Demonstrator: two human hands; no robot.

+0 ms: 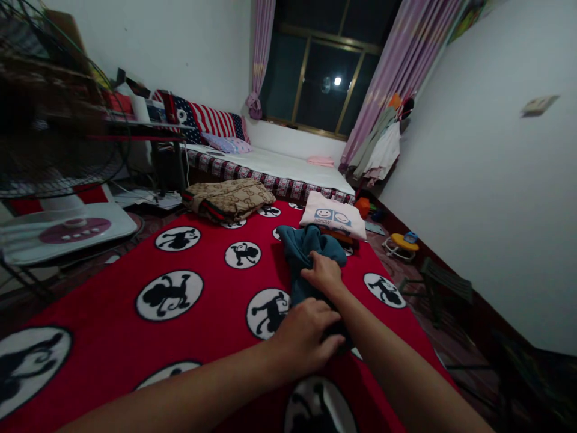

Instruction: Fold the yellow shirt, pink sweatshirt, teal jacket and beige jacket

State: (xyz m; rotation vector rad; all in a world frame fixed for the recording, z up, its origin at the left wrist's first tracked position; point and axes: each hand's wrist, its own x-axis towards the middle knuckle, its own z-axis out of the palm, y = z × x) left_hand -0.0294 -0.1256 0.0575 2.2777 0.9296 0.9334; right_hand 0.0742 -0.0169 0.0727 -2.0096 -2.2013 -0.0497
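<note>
A bunched teal garment (295, 246) lies on the red bedspread (216, 288), which is patterned with black monkeys in white circles. My right hand (325, 275) reaches farther forward and is closed on the middle of the garment, its fingers curled into the fabric. Nearer to me, my left hand (309, 334) is bent over the garment's dark lower end, with the thumb and fingers around the cloth. Part of the fabric is hidden under both hands. Just beyond the garment sits a folded pale pink shirt (336, 216) with a smiley print, on top of other folded clothing.
A tan patterned bag (229, 198) rests at the bedspread's far left. At the left stands a fan (54, 120) by a cluttered desk (148, 129). Another bed (279, 159) lies below the window. On the right floor are a yellow stool (403, 242) and a folding stool (446, 279).
</note>
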